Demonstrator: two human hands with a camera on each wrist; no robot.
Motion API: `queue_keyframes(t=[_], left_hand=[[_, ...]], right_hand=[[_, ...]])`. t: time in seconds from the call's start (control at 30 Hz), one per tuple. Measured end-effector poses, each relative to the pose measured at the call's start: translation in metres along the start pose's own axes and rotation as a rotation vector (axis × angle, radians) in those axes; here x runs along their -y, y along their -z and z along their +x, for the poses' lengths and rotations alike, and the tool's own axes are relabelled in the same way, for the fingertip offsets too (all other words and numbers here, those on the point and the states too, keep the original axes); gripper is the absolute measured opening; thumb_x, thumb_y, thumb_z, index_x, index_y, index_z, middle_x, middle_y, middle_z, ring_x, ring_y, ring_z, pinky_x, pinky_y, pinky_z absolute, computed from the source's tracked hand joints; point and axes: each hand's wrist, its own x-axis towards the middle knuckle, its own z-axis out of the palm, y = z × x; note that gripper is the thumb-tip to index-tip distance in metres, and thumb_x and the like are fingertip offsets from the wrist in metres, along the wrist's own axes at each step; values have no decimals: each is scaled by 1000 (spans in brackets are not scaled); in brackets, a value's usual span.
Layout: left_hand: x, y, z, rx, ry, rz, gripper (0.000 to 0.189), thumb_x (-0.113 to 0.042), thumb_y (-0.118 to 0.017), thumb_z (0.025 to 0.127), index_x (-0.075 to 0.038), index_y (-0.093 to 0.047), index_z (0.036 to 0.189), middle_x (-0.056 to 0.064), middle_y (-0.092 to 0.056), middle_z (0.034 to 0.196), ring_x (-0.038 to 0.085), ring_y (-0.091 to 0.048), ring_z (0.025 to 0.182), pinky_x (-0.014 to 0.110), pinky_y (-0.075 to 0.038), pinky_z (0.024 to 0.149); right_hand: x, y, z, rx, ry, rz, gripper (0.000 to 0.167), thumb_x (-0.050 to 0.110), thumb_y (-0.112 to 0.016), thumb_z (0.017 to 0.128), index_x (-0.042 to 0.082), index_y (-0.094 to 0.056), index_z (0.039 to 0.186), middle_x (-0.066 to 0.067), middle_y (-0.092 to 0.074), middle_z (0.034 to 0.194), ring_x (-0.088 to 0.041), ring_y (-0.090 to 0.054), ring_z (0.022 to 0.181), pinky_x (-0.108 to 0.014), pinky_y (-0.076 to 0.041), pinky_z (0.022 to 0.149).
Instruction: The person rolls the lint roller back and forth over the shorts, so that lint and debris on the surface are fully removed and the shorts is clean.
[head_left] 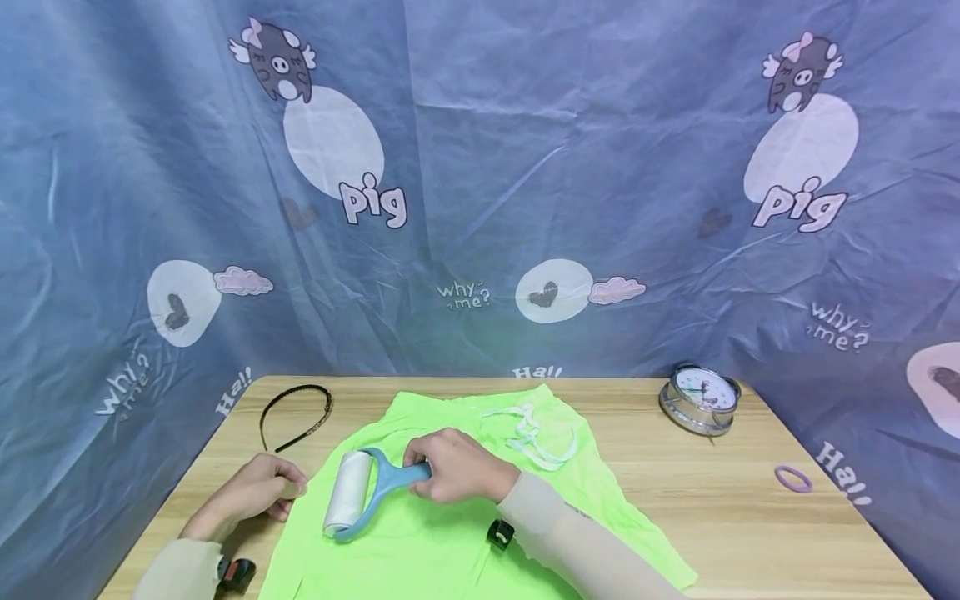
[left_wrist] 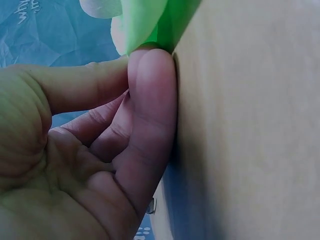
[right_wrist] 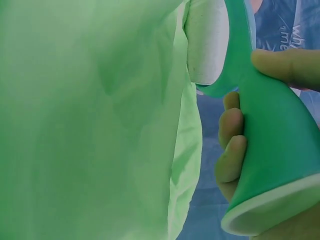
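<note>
Neon-green shorts point(head_left: 450, 542) with a white drawstring point(head_left: 536, 437) lie spread on the wooden table. My right hand point(head_left: 461, 468) grips the blue handle of a lint roller point(head_left: 390, 477); its white roll rests on the left part of the shorts. In the right wrist view the fingers and thumb wrap around the lint roller's handle point(right_wrist: 275, 135). At the left edge of the shorts, my left hand point(head_left: 258, 487) pinches the fabric between thumb and fingertips. The left wrist view shows the green cloth point(left_wrist: 155, 22) held at the tips of that hand point(left_wrist: 100, 135).
A black headband point(head_left: 327, 408) lies at the back left of the table point(head_left: 637, 467). A silver alarm clock point(head_left: 701, 400) stands at the back right, with a purple hair tie point(head_left: 792, 478) in front of it. Blue printed fabric point(head_left: 480, 183) hangs behind the table.
</note>
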Motion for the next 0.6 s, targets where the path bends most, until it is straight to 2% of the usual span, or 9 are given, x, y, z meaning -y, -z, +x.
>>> queue_keyframes(t=[0.3,0.6], left_hand=[[-1,0,-1,7,-14,-6,20,-2,-63,92,13,-67,105,5,-60,73,14,-60,61,30,-60,57],[-1,0,-2,-6,-13,2,23,-2,-63,91,15,-66,106,7,-60,75,16,-60,62,31,-60,57]], right_hand=[[-3,3,-6,16,22,26,14,21,-77,82,16,-70,94,12,-66,80,6,-44,57,-8,-39,52],[-8,7,-13,-1,35,44,10,18,-77,81,17,-70,89,13,-63,76,6,-42,55,-9,-38,50]])
